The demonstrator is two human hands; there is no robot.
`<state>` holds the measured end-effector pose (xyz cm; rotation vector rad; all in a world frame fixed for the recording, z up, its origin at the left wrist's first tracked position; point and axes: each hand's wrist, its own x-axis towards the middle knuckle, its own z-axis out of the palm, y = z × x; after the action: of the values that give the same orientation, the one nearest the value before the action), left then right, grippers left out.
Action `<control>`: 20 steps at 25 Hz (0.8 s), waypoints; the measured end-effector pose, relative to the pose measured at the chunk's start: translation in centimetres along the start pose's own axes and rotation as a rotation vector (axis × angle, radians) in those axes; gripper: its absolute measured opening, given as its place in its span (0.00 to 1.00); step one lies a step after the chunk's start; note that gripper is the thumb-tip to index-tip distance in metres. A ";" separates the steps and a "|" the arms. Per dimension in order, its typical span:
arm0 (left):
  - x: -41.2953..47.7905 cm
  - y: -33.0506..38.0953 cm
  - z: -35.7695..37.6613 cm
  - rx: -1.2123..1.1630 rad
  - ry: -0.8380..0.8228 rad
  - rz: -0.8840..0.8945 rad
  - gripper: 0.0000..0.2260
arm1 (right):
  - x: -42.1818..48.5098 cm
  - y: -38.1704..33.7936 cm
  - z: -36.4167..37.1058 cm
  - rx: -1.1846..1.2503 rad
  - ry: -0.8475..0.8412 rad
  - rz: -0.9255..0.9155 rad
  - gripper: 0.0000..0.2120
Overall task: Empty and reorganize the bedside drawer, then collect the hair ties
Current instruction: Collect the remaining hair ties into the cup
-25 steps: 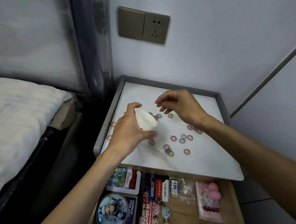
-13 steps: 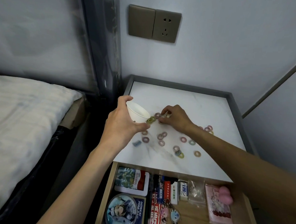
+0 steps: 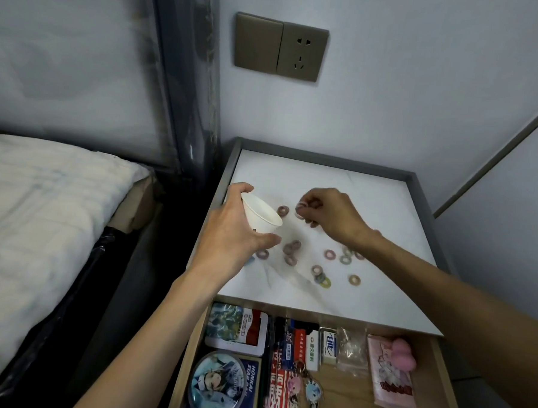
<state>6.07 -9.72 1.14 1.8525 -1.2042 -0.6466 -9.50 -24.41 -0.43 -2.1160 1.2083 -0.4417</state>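
Observation:
My left hand [image 3: 231, 236] grips a white paper cup [image 3: 262, 217], tilted with its mouth toward the right, over the left side of the bedside table top [image 3: 370, 203]. My right hand [image 3: 329, 216] hovers just right of the cup and pinches hair ties [image 3: 302, 207] in its fingertips. One pinkish hair tie [image 3: 283, 210] lies between cup and right hand. Several more coloured hair ties [image 3: 291, 251] are scattered on the marble top toward its front. Below, the open drawer [image 3: 439, 381] holds neatly lined items.
The drawer contains a card pack [image 3: 236, 328], a round badge on a box [image 3: 219, 383], red packets [image 3: 278, 388], keychains [image 3: 304, 389], a small tin [image 3: 329, 345], a clear bag [image 3: 352, 350] and a pink pouch [image 3: 392, 378]. A bed [image 3: 42, 223] lies at the left. A wall socket [image 3: 280, 47] is above the table.
My right hand dipped to the table beside the cup, pinched up hair ties and has lifted them slightly. The cup has stayed tilted in my left hand.

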 end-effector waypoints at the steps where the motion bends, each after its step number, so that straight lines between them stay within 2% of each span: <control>1: -0.2 0.1 0.3 0.007 -0.016 0.005 0.40 | -0.8 -1.5 -0.8 0.132 0.002 -0.040 0.02; 3: -0.5 0.5 1.2 0.004 -0.055 0.036 0.40 | -2.5 -4.0 -1.8 0.225 -0.074 -0.149 0.03; 6: -1.0 1.1 2.5 -0.033 -0.094 0.088 0.38 | -4.7 -5.4 -2.2 -0.024 -0.228 -0.280 0.08; 8: -1.2 1.5 3.0 -0.027 -0.108 0.093 0.38 | -5.3 -4.8 -3.1 -0.058 -0.196 -0.297 0.11; 11: -1.2 1.3 3.6 -0.021 -0.116 0.082 0.40 | -5.0 -1.2 -6.0 0.042 0.043 -0.170 0.13; 13: -1.4 1.4 3.8 -0.017 -0.126 0.078 0.40 | -4.4 3.6 -7.5 -0.101 0.123 0.011 0.09; 15: -1.3 1.4 3.9 -0.015 -0.131 0.080 0.40 | -4.3 8.8 -8.0 -0.242 0.029 0.221 0.10; 17: -1.2 1.4 4.1 -0.021 -0.133 0.085 0.40 | -4.7 12.0 -7.5 -0.239 -0.071 0.349 0.19; 18: -1.1 1.3 4.2 -0.023 -0.133 0.085 0.40 | -4.7 12.6 -7.2 -0.213 -0.071 0.344 0.21; 20: -1.0 1.3 4.4 -0.020 -0.137 0.084 0.40 | -4.3 12.5 -6.1 -0.176 -0.029 0.266 0.19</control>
<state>1.61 -10.67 -0.11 1.7546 -1.3518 -0.7455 -23.15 -27.53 -4.45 -2.0571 1.5344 -0.1910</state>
